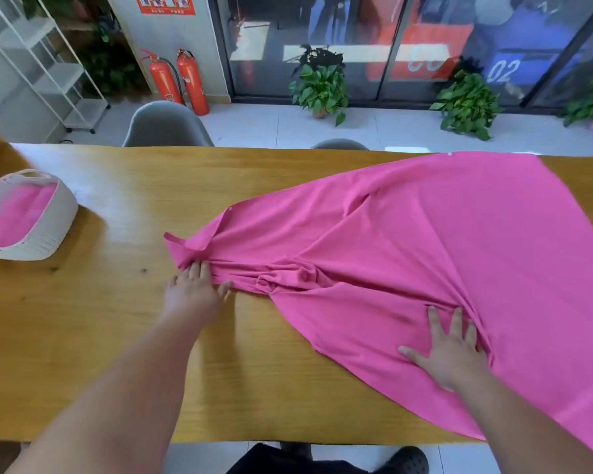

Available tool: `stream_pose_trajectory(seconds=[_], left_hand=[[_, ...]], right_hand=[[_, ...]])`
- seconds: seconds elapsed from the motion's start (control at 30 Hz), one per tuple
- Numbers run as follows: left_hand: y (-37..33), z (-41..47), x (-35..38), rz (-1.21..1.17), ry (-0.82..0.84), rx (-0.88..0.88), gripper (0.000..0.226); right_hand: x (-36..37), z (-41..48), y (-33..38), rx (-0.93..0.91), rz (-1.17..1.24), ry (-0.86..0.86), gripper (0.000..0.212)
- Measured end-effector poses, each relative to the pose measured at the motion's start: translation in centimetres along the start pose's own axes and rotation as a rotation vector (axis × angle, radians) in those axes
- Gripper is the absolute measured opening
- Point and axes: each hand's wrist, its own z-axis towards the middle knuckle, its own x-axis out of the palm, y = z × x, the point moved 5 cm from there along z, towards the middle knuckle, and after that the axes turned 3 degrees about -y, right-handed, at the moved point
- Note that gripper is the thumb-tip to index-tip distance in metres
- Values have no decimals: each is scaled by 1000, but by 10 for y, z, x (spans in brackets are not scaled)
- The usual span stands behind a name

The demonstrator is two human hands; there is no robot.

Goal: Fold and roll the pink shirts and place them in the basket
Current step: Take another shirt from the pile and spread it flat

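- Head view, nearest zone: the right hand (449,350) lies palm down on the near part of the pink shirt (425,234), fingers straight and spread, thumb out to the left. It holds nothing; it presses the cloth to the table (117,319).
- Left of it and slightly farther, the left hand (194,290) rests on the collar end of the shirt, fingers extended away from the person, thumb spread right against the near edge. No pinch is visible. The hands are well apart.
- The shirt lies unfolded across the right half of the table, collar to the left, hem running off the right and near edges. Gathered wrinkles sit between the hands.
- Step in hand, as judged: flattening and squaring the shirt before the first fold. No fold or roll is made yet.
- The next move calls for smoothing out the bunched middle, then bringing the overhanging cloth fully onto the table so that a straight fold line is possible.
- Far left on the table stands the basket (42,244), well apart from the shirt, with pink cloth (18,213) already inside.
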Motion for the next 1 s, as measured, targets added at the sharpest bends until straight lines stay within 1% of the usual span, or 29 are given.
stream_pose_trajectory(seconds=[0.07, 0.13, 0.17, 0.2, 0.27, 0.3, 0.33, 0.37, 0.4, 0.43, 0.5, 0.57, 0.67, 0.77, 0.9, 1.0], left_hand=[[16, 10, -1, 5, 27, -24, 87], [11, 11, -6, -10, -20, 13, 82], [0, 6, -9, -15, -71, 58, 77], [-16, -3, -12, -29, -129, 109, 72], [-54, -27, -11, -100, -226, 182, 62], [-72, -40, -8, -145, -244, 205, 59], [-88, -52, -2, -186, -243, 221, 59], [-98, -62, 6, -218, -231, 228, 60], [-101, -69, 13, -251, -210, 220, 62], [-99, -72, 21, -278, -174, 205, 65], [-83, -71, 31, -273, -129, 214, 72], [-62, -62, 35, -219, -110, 249, 81], [-30, -39, 32, -118, -89, 298, 90], [-14, -18, 20, -51, -59, 329, 92], [8, 15, 5, 4, -5, 250, 95], [22, 31, -3, 114, 66, 222, 94]], right_hand=[[-3, 2, 2, 27, 23, 17, 132], [-10, 2, 16, 58, 52, 8, 132], [-16, 0, 29, 52, 62, -37, 129], [-23, -4, 47, 20, 62, -120, 125], [-39, -18, 93, -135, 44, -325, 114], [-44, -26, 118, -229, 46, -382, 107], [-43, -34, 144, -320, 47, -386, 102], [-38, -40, 167, -392, 45, -350, 100], [-31, -44, 184, -429, 41, -293, 102], [-24, -44, 194, -427, 39, -234, 106], [-15, -38, 193, -362, 56, -168, 116], [-10, -28, 182, -307, 45, -164, 122], [-11, -18, 168, -281, 36, -167, 128], [-14, -14, 158, -277, 38, -160, 131], [-11, -10, 132, -252, -2, -143, 129], [-9, -5, 110, -247, 9, -109, 131]])
